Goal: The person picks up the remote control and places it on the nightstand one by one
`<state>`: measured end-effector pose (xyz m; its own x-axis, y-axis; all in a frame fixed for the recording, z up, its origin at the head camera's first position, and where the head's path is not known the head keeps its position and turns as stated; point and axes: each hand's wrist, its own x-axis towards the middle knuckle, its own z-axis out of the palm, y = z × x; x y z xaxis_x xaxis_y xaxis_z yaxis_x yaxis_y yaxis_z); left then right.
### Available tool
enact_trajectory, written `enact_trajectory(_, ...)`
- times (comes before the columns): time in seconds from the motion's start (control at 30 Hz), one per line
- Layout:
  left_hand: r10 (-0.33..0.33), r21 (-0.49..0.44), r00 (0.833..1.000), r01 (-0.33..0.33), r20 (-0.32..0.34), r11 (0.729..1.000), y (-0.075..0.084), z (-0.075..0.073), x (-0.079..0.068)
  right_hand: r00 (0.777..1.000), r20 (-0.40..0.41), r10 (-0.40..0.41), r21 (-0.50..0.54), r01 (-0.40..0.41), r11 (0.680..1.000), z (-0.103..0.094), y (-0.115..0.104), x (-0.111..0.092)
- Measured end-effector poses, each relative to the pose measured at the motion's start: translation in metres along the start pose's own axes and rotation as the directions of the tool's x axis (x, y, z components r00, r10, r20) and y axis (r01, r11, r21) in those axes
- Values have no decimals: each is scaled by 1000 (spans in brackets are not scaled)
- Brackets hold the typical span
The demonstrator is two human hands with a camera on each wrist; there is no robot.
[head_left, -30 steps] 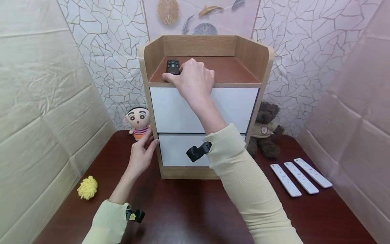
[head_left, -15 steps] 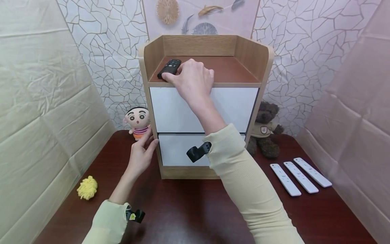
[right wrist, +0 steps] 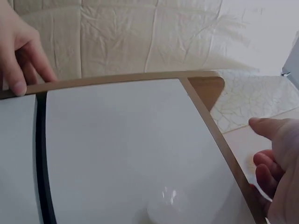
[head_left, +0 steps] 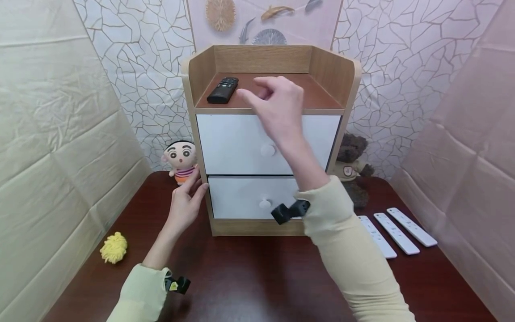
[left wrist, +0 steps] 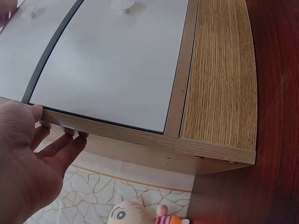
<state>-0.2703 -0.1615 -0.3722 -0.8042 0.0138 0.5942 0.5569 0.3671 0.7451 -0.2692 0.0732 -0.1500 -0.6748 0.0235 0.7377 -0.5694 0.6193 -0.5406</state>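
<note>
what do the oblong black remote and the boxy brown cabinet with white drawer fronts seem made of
Oblong black remote: probably satin plastic, by its smooth body and faint sheen. Boxy brown cabinet: matt wood or printed board; grain shows. White drawer fronts: perhaps smooth laminate, flat, grainless, faintly reflecting.

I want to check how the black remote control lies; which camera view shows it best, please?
The head view: it shows the whole black remote control, uncovered, lying on the cabinet's brown top, button side up. Neither wrist view shows any part of it.
</note>
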Motion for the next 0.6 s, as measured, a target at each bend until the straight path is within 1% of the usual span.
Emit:
enact_trajectory(0.07, 2, 1, 1000, -2, -3, 1000, 0, 0, 0, 997, -62, -44, 77, 49, 996, -12, 9, -8)
enact_trajectory(0.13, 6, -1, 1000, -6, -7, 1000, 0, 0, 0, 993, -99, -65, 106, 76, 992, -25, 16, -16)
enact_trajectory(0.23, 13, -13, 1000, -13, -3, 1000, -1, 0, 1, 986, -138, -90, 107, 105, 989, -43, 28, -27)
enact_trajectory(0.3, 17, -23, 1000, -16, 2, 1000, -2, 1, 2, 985, -144, -94, 99, 108, 989, -56, 37, -35)
enact_trajectory(0.43, 19, -28, 1000, -19, 5, 999, -3, 1, 2, 979, -160, -129, 90, 145, 985, -79, 59, -52)
enact_trajectory(0.53, 13, -23, 1000, -13, 7, 1000, -2, 1, 1, 973, -167, -157, 59, 169, 984, -94, 78, -65)
enact_trajectory(0.6, 6, -17, 1000, -6, 9, 1000, -2, 1, 0, 972, -169, -161, 32, 169, 985, -103, 90, -73)
